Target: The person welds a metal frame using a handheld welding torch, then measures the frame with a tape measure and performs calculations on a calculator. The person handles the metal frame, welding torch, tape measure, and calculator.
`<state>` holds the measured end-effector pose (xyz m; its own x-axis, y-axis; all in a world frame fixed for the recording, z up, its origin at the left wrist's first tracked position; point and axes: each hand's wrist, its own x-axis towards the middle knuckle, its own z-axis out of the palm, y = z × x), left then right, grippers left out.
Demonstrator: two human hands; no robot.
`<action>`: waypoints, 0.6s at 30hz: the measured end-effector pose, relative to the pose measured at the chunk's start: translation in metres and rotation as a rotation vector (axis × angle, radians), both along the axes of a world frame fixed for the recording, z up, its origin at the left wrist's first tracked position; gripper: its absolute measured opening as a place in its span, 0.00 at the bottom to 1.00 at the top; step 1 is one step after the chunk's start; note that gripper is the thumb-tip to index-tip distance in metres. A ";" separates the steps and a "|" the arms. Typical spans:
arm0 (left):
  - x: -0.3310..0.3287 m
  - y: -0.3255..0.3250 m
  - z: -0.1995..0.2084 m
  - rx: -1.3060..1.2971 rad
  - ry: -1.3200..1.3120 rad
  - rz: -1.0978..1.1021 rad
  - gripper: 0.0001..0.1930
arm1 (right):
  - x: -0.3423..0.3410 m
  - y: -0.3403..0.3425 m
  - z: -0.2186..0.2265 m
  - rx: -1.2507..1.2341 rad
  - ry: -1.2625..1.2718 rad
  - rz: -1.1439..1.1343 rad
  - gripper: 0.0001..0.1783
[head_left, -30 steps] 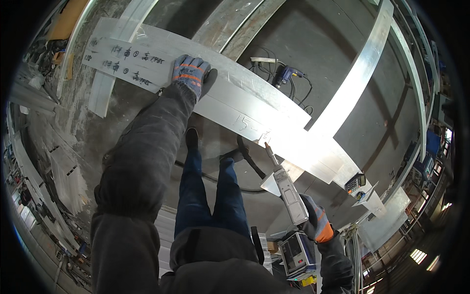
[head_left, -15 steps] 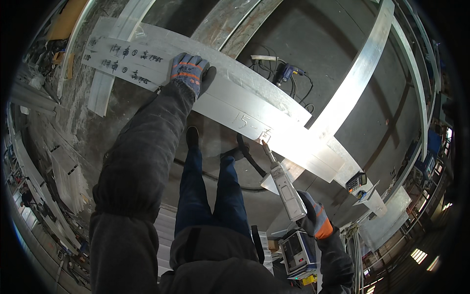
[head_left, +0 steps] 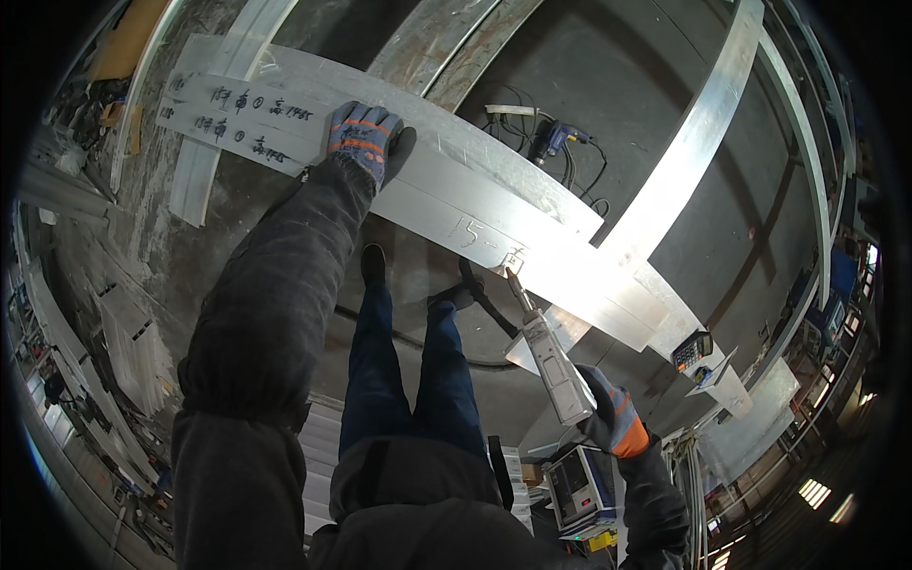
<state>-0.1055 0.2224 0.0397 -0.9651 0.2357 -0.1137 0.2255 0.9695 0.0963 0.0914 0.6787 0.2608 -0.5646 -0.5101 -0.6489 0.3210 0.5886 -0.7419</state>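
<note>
Gloved in grey with orange stripes, my left hand [head_left: 364,140] lies flat on a long silver metal strip [head_left: 432,211], fingers stretched and thumb apart. My right hand [head_left: 609,415], in a matching glove, is closed around the rear of a silver handheld welding gun [head_left: 554,366]. The gun's copper-coloured nozzle [head_left: 516,289] points at the strip's near edge, just below some brownish marks drawn on the metal. I cannot tell whether the nozzle touches. Dark handwriting covers the strip's left end. Part of the right hand's grip is hidden behind the gun.
Crosswise metal bars [head_left: 698,142] support the strip. A calculator [head_left: 692,351] sits toward its right end. On the floor beyond lies a blue power tool [head_left: 560,140] with coiled cables. A box-shaped machine with a screen [head_left: 576,487] stands at my lower right.
The welding gun and my right hand have shifted very slightly, the nozzle a touch to the left. My left hand stays on the strip, almost unmoved.
</note>
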 end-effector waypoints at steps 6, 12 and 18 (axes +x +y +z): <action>0.001 0.005 0.007 0.084 0.106 -0.001 0.15 | -0.004 -0.002 0.000 0.028 0.085 0.044 0.35; 0.001 0.003 0.001 0.120 0.136 -0.007 0.14 | -0.004 0.002 0.000 0.011 0.053 0.033 0.39; 0.003 0.001 -0.004 0.138 0.180 -0.015 0.14 | -0.004 0.002 0.001 -0.017 0.040 0.001 0.37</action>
